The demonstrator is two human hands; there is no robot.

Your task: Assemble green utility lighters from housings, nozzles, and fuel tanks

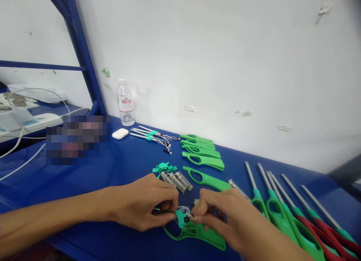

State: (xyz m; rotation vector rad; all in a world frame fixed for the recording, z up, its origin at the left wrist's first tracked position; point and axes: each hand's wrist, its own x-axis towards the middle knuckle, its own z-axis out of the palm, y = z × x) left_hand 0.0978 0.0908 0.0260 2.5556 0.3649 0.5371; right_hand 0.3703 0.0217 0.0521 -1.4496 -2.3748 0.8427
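Note:
Between thumb and fingers, my left hand (pixel 158 204) pinches a teal plastic trigger (pixel 180 218) with thin white wires about it. My right hand (pixel 217 212) has its thumb and forefinger closed on a small black part with the white wires (pixel 186 210), right beside the trigger. Under both hands lies a green lighter handle half (pixel 205 234), its hollow side facing up. Several loose teal triggers (pixel 162 167) and clear lighter fuel tanks (pixel 177 181) lie just beyond my left hand. Another green handle half (pixel 208 180) rests beyond my right hand.
Green handle halves (pixel 203 161) line up near the wall. Metal lighter rods with wires (pixel 146 135) lie left of them. Assembled long lighters (pixel 270 201) spread on the right. A water bottle (pixel 125 103) and a white case (pixel 120 134) stand at the back left of the blue table (pixel 118 161).

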